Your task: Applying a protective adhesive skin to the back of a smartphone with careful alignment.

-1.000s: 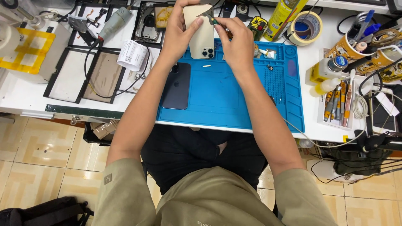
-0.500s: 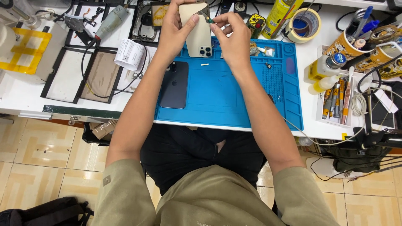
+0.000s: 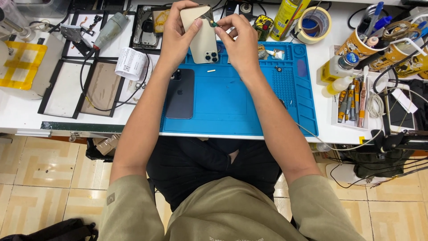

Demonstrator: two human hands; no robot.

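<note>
My left hand (image 3: pixel 177 35) holds a gold smartphone (image 3: pixel 203 40) upright above the blue work mat (image 3: pixel 249 111), its back and camera cluster facing me. My right hand (image 3: pixel 240 42) pinches a thin green-tipped tool (image 3: pixel 213 22) against the phone's upper right edge. A dark smartphone (image 3: pixel 180 93) lies face down on the mat's left edge, below my left wrist. A small white piece (image 3: pixel 211 70) rests on the mat just under the gold phone.
A tape roll (image 3: pixel 314 18) and a yellow can (image 3: pixel 287 12) stand at the back. Cups of tools (image 3: pixel 363 38) and a row of tweezers (image 3: pixel 350 100) sit on the right. A paper roll (image 3: pixel 129 64), black frames (image 3: pixel 100 87), cables and an opened phone (image 3: pixel 146 27) lie left.
Both hands have lifted the gold phone slightly away from me and up. My right hand's tool now sits at the phone's top right edge.
</note>
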